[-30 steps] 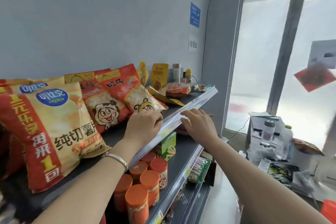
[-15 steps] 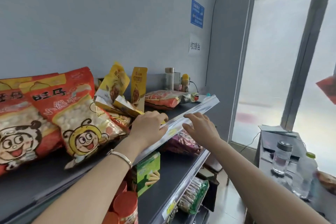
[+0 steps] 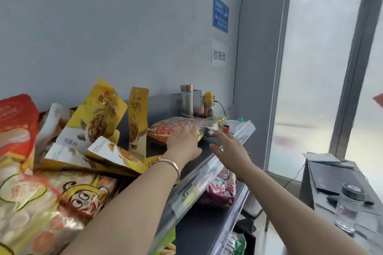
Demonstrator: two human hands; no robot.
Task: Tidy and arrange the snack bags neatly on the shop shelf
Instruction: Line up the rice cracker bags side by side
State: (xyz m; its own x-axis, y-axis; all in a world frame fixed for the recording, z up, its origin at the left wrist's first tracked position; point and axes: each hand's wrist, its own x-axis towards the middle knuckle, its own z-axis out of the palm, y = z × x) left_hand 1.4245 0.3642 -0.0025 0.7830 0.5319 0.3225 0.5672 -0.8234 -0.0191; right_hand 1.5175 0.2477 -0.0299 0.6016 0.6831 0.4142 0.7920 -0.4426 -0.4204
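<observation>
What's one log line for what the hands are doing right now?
left hand: fingers flat on orange-red plastic snack bag | right hand: open, near bag's end | bag: lying on dark top shelf

both arms outstretched, left hand (image 3: 183, 141) palm-down, right hand (image 3: 231, 149) beside it, fingers straight

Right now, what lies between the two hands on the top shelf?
Head view: the crinkled end of the orange snack bag under the left hand, then a bare strip of dark shelf before the right hand.
</observation>
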